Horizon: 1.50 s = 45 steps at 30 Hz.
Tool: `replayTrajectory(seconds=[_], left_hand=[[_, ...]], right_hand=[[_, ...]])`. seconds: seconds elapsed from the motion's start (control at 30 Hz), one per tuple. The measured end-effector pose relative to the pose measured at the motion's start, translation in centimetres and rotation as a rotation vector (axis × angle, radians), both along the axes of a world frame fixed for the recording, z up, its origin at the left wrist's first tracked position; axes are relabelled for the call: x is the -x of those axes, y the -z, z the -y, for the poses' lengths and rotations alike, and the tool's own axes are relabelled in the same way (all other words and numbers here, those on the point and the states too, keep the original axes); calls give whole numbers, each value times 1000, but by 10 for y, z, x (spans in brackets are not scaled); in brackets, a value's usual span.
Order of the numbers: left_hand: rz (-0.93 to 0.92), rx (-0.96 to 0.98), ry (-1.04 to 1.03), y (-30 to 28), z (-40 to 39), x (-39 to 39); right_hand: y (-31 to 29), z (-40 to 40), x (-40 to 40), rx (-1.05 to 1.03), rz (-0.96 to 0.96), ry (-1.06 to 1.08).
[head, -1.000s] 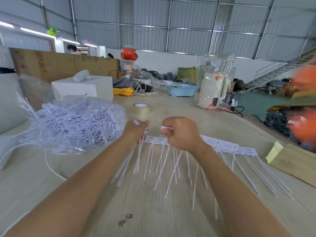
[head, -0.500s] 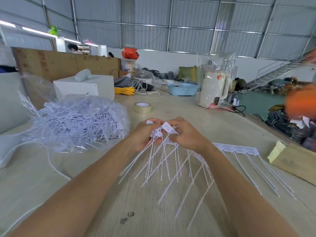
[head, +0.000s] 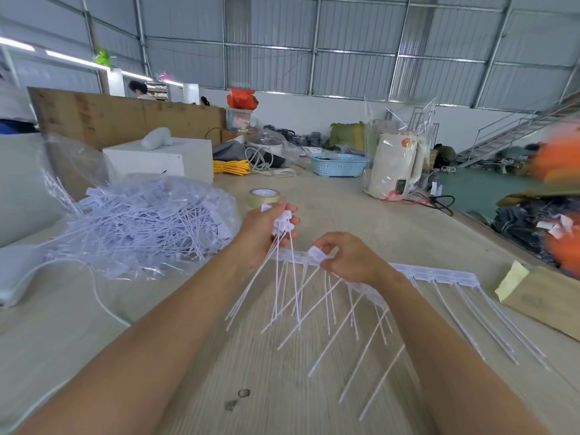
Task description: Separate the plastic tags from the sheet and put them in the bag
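At a pale wooden worktable (head: 314,397) in a metal-roofed warehouse, a person's left hand (head: 265,229) grips a bunch of separated white plastic tags (head: 284,222) by their flat heads, the thin tails fanning down toward the tabletop. Just right of that bunch and slightly nearer the camera, the right hand (head: 348,257) pinches one tag head (head: 315,253) on the tag sheet (head: 439,274), a white strip of joined heads lying across the table with its tails pointing toward the camera. The two hands are close together but apart. Left of the bunch, a clear plastic bag (head: 141,215) sits on the table, heaped with loose tags. Just beyond the bunch lies a roll of tape (head: 263,196); farther back stand a blue basket (head: 337,164) and a white appliance wrapped in plastic (head: 395,163).
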State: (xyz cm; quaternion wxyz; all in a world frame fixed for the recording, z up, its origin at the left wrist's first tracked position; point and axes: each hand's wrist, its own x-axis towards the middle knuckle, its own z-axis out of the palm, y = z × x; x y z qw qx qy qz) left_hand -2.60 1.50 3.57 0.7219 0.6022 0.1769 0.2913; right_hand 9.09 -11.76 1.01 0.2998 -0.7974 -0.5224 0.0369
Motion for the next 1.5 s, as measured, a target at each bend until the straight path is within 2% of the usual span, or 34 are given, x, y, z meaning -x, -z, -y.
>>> replayTrajectory(seconds=[0.07,0.1,0.13,0.2,0.23,0.27,0.4,0.57,0.7,0.83,0.93,1.03,1.1,1.17,1.23,1.3,1.33,1.37,1.43,1.5], left_hand=[[67,39,69,-9,0,1],[105,71,96,-13,2,1],[139,102,117,-17,5,2],[210,154,134,-23,13,1],[246,171,129,-26,17,0],[273,188,118,-29,22,0],[306,136,-23,-36,27,5],[187,-140,-141,-25,13,30],[43,-184,-347,-22,0,55],[48,-216,-359,-19,-3,86],[15,-275,-459,-17,-11,112],[15,-252,-552,-16,-26,135],[89,-164,-603,-19,-40,149],[130,-78,-622,-20,-58,162],[-73,-149,-593,-19,-76,175],[-489,-345,-459,-18,-91,184],[-683,-436,-340,-19,-94,187],[-846,-515,-206,-18,-97,188],[-1042,-634,-1,-18,-100,183],[-1063,-749,3,-19,-104,168]], right_hand=[[0,-3,1,-18,52,46],[-4,-5,4,-109,39,84],[-10,-5,10,-234,-52,107],[-25,-8,26,-422,-430,47],[-31,-9,36,-428,-612,-14],[-35,-12,45,-394,-709,-74],[-33,-20,73,-336,-772,-236],[-30,-37,89,-337,-831,-197],[-35,-66,111,-395,-771,-157],[-39,-91,142,-400,-593,-146],[-41,-101,167,-375,-449,-228],[-42,-109,185,-291,-338,-367],[-44,-114,189,-240,-173,-423],[-43,-118,180,-295,88,-354],[-44,-121,165,-310,417,-149],[-44,-125,151,-144,674,62],[-45,-128,146,-15,731,147],[-47,-130,140,97,736,205],[-52,-137,130,181,606,237],[-57,-142,120,103,430,196]])
